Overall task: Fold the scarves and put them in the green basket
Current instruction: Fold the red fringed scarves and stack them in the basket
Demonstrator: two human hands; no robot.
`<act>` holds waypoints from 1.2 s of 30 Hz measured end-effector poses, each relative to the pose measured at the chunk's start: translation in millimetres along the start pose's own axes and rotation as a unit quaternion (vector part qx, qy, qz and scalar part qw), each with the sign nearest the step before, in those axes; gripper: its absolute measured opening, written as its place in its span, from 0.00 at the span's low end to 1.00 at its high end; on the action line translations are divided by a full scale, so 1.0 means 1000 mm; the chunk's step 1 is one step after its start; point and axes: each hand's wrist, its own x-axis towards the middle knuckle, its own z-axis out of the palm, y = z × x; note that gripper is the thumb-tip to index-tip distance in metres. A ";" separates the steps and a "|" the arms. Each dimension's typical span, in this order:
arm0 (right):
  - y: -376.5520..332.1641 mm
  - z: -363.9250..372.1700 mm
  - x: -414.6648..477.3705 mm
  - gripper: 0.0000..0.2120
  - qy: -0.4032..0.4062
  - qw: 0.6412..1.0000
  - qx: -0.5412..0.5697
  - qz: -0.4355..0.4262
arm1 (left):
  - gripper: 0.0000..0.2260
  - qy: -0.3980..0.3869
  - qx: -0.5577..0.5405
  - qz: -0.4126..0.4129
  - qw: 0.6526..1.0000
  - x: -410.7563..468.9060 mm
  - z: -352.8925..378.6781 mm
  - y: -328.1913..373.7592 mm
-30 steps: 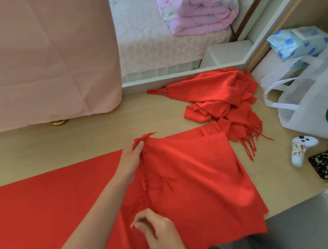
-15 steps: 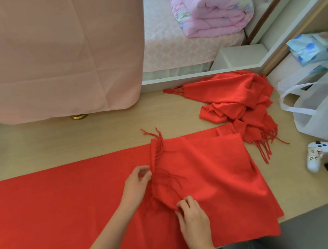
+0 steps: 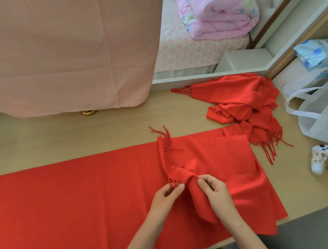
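Head view. At the near edge of the worktop (image 3: 62,140), the left hand (image 3: 165,196) pinches the fringed hem (image 3: 163,144) of a red scarf (image 3: 86,199) between the thumb and curled fingers. Just beside it, the right hand (image 3: 215,193) pinches a raised ridge of the same cloth. The scarf lies spread flat along the worktop from the left edge. Its right-hand part is doubled over, and the hem runs from the hands toward the far edge.

Step in hand, as judged: squaring the first fold. The hem is bunched and curved, so the next move calls for drawing it out straight and laying it flat before any further fold.

Farther off, toward the far right corner, a second scarf (image 3: 242,102) lies crumpled and unfolded. A white bag (image 3: 319,116) stands at the right edge. No green basket is in view.
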 end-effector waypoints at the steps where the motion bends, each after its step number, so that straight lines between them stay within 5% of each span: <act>1: 0.000 0.002 -0.001 0.07 -0.020 1.000 0.006 0.009 | 0.05 0.011 -0.019 0.011 1.000 0.000 0.002 0.003; 10: 0.002 0.005 -0.003 0.08 -0.073 0.996 -0.018 0.045 | 0.07 0.142 -0.055 0.065 0.986 -0.001 -0.005 0.015; 15: -0.009 0.004 0.026 0.14 -0.056 0.979 -0.173 -0.090 | 0.03 0.120 0.020 0.059 0.991 -0.004 -0.015 0.003; 20: -0.019 0.026 0.093 0.26 -0.115 0.928 -0.310 -0.172 | 0.20 0.116 0.129 0.007 0.985 -0.006 -0.025 -0.019; 24: -0.032 0.044 0.149 0.26 -0.125 0.915 -0.360 -0.136 | 0.16 0.132 0.146 -0.011 0.980 -0.015 -0.033 -0.021; 27: -0.039 0.056 0.173 0.25 -0.140 0.886 -0.417 -0.147 | 0.37 0.093 0.187 -0.049 0.977 -0.025 -0.039 -0.033; 29: -0.042 0.062 0.182 0.23 -0.153 0.859 -0.460 -0.167 | 0.41 0.085 0.213 -0.070 0.971 -0.031 -0.044 -0.043; 33: -0.047 0.070 0.189 0.14 -0.168 0.830 -0.490 -0.207 | 0.23 0.124 0.193 -0.061 0.971 -0.043 -0.053 -0.049; 36: -0.055 0.072 0.183 0.08 -0.148 0.903 -0.347 -0.205 | 0.08 0.167 0.147 -0.049 0.974 -0.046 -0.059 -0.052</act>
